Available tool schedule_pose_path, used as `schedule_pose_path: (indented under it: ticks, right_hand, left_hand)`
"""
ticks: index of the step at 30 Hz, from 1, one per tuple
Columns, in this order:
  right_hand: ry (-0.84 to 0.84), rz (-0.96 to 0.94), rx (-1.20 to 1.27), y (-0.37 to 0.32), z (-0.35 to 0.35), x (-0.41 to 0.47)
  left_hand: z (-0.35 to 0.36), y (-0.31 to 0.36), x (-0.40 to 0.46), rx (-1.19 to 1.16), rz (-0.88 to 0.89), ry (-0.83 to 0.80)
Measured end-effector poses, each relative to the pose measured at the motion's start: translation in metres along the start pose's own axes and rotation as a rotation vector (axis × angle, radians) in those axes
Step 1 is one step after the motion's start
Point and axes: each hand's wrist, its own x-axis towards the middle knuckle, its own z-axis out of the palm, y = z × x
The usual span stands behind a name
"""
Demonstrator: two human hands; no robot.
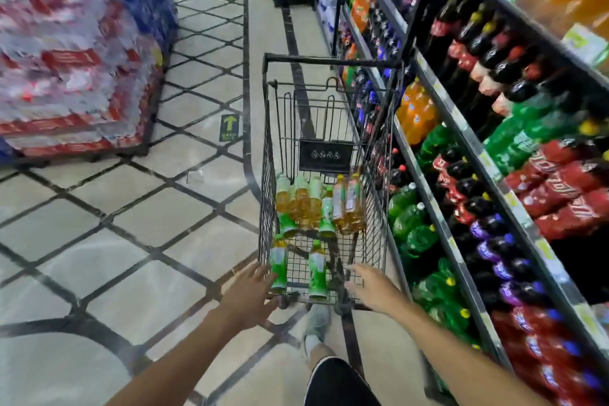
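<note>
Well ahead and left of the left grip [250, 293] stand wrapped drink packs [75, 59]. This grip is open, fingers spread, at the near left corner of the shopping cart [333, 59]. Bottles [298, 204] lie in the cart just ahead, between both grips. The right grip [369, 290], also open, is at the near right corner, with soda shelves [494, 175] to its right.

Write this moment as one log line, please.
left hand: open, reaching cart | right hand: open, reaching cart | cart: holds green-labelled bottles | shelf: soft drinks, beside cart
</note>
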Motion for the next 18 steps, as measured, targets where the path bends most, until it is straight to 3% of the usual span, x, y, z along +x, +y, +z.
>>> schedule_pose_path:
  ticks: [9,18]
  right_hand:
    - [-0.225,0.153,0.161,0.030,0.018,0.131]
    - [-0.230,0.323,0.337,0.077,0.092,0.226]
  left_hand:
    - [0.025,-0.014,0.134,-0.068,-0.093,-0.237]
    - [0.110,-0.028,0.234,-0.270,-0.234,-0.352]
